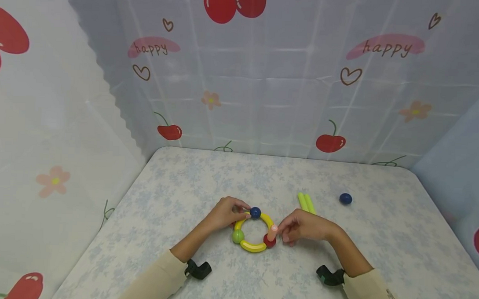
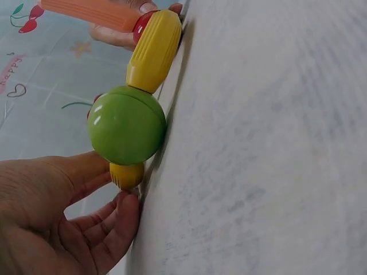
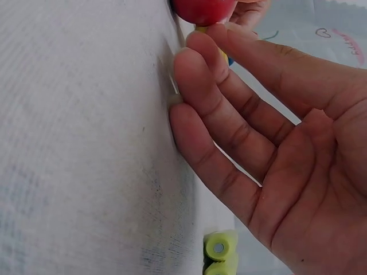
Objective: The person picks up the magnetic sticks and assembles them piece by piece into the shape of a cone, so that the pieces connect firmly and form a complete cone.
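Note:
A ring of yellow curved rods joined by a blue ball (image 1: 255, 212), a green ball (image 2: 127, 125) and a red ball (image 1: 269, 241) lies between the hands. From the red ball an orange rod (image 1: 273, 232) sticks up. My left hand (image 1: 226, 214) pinches the yellow curved rod (image 2: 127, 176) between the green and blue balls, thumb above and fingers beneath. Beside the red ball, my right hand (image 1: 306, 225) has its thumb and index finger pinched at the yellow curved rod (image 1: 267, 219) that runs from red to blue. Its remaining fingers are bent close over the table.
Two yellow-green straight rods (image 1: 306, 203) lie side by side just beyond the right hand. A loose blue ball (image 1: 345, 198) sits farther right on the patterned tabletop (image 1: 199, 179). Printed curtains (image 1: 250, 79) stand behind the table and along its sides.

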### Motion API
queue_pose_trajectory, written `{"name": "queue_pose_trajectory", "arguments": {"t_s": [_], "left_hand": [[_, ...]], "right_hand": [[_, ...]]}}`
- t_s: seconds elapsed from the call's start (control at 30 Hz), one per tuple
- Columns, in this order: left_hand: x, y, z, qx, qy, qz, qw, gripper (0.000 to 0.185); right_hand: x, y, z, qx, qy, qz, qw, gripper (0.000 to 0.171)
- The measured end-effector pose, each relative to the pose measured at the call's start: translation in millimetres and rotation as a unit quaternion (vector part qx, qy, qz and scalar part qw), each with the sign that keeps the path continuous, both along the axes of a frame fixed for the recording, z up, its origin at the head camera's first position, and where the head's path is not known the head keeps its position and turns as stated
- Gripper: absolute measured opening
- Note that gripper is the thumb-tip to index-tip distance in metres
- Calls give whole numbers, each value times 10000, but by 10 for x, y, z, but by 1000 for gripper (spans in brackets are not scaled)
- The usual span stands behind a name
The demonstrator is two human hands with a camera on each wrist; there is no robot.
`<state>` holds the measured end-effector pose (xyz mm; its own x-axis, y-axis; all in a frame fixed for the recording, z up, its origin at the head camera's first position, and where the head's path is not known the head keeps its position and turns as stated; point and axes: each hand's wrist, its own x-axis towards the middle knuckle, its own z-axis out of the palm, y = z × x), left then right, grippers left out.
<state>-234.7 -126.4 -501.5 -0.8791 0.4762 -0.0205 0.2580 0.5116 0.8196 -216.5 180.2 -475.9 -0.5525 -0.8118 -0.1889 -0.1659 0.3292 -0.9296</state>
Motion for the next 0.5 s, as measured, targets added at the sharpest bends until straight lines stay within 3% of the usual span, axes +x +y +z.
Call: {"name": "queue_pose_trajectory", "arguments": {"t_s": [0.17, 0.3, 0.4, 0.5], "left_hand": [[-22, -55, 66, -135, -264, -388, 9988, 27], [-34, -105, 128, -391, -446, -531, 9968, 32], [-34, -119, 144, -456, -470, -589, 9961, 32], [-28, -106, 131, -391, -422, -598, 9966, 30]], "right_hand": [[7, 11, 47, 145, 166, -65, 9997, 17], [-20, 87, 132, 215, 766, -843, 9933, 12], [-58, 184, 183, 267, 1409, -1769, 9737, 15], [-98, 287, 203, 538, 2006, -2700, 9402, 15]]}}
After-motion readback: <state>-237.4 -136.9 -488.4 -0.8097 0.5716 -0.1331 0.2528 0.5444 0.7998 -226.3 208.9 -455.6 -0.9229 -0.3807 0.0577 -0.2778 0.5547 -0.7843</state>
